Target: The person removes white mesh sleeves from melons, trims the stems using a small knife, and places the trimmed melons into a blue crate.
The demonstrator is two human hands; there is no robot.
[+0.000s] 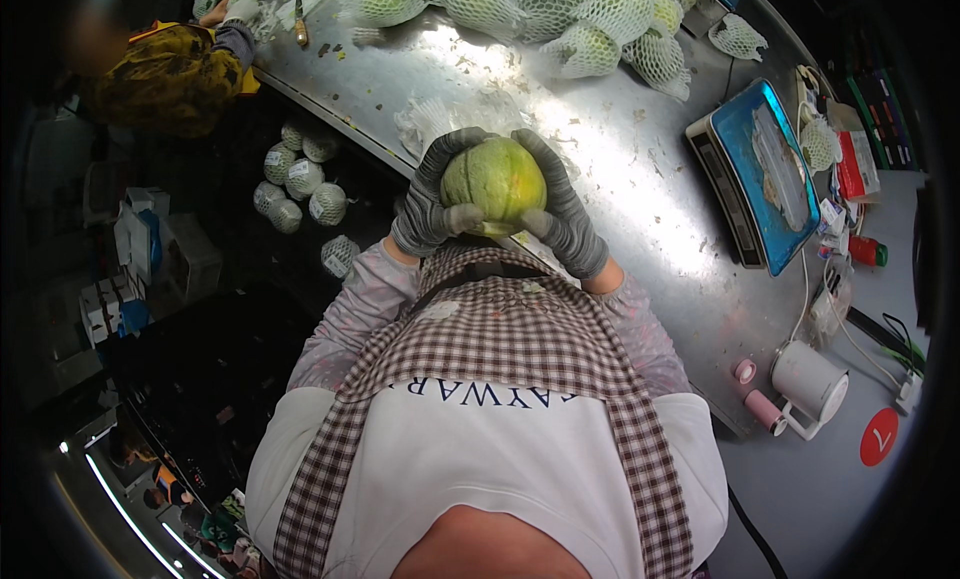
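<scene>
Both of my hands wear grey knit gloves and hold one round green melon (491,181) with a yellow-orange patch, close in front of my checked apron. My left hand (435,196) presses on its left side, my right hand (562,211) on its right side, with both thumbs near its lower end. Just beyond the melon, a crumpled clear plastic bag (465,118) lies on the metal table (637,196). Several melons in white foam nets (592,46) are heaped at the table's far side.
A scale with a blue tray (780,174) stands at the right, near a white electric kettle (810,380) and a pink bottle (765,412). A knife (301,24) lies at the far left of the table. Netted, labelled melons (304,178) sit low at the left. A co-worker (172,76) is beyond them.
</scene>
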